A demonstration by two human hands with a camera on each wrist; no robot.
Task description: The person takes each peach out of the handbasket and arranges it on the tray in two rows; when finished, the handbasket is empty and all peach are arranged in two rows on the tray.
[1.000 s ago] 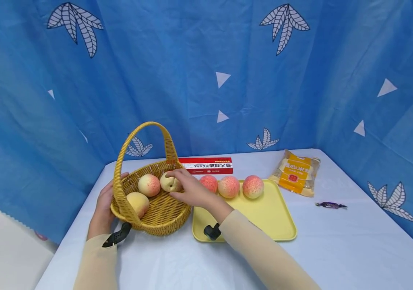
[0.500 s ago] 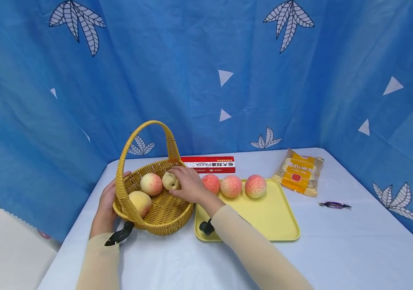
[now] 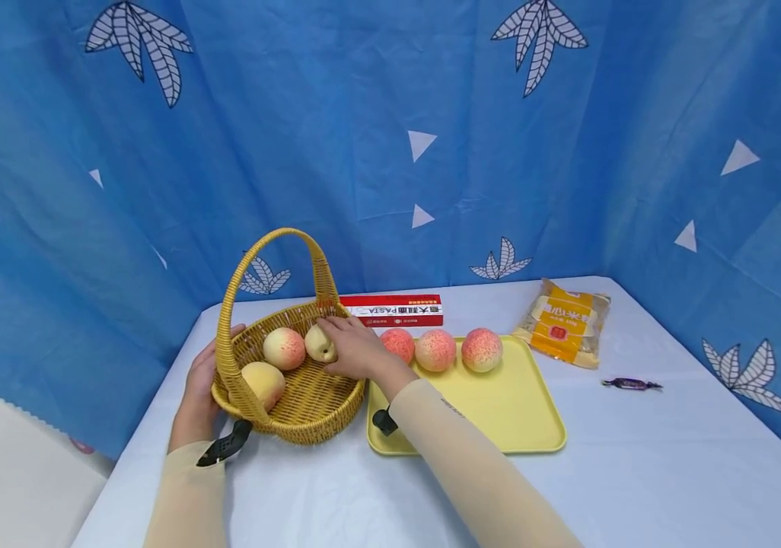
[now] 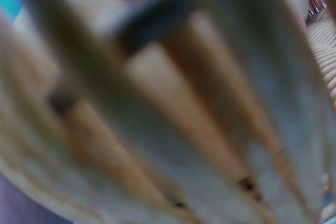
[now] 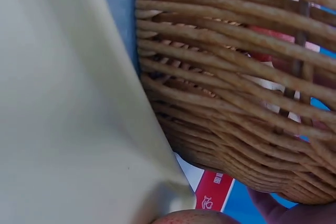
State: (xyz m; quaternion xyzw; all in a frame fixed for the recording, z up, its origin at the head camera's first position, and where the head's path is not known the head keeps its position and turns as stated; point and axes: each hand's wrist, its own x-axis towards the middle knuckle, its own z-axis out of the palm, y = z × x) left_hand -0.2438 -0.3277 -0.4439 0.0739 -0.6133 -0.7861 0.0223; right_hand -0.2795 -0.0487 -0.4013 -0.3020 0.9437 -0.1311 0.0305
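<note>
A yellow wicker basket (image 3: 308, 426) with a tall arched handle stands at the left of the table. My left hand (image 3: 200, 384) holds its left side, the fingertips showing by the rim behind the handle. Inside, my right hand (image 3: 358, 352) holds a pale yellow pear (image 3: 320, 345) between fingers and thumb, its dark-dimpled end showing. Left of the pear lie a pink-and-cream peach (image 3: 284, 348) and a larger yellow fruit (image 3: 263, 384), partly behind the handle. In the left wrist view the basket weave (image 4: 157, 114) is close and blurred. The right wrist view shows the basket's outer wall (image 5: 226, 87).
A yellow tray (image 3: 493, 418) with three pink peaches (image 3: 435, 351) along its back lies under the right forearm. Behind stands a red pasta box (image 3: 397, 310). At right are a yellow-labelled food bag (image 3: 564, 323) and a purple wrapped candy (image 3: 632, 384).
My right hand stays at the pear, which has turned so its dimpled end faces somewhat differently. The right forearm has shifted slightly left. My left hand stays at the basket.
</note>
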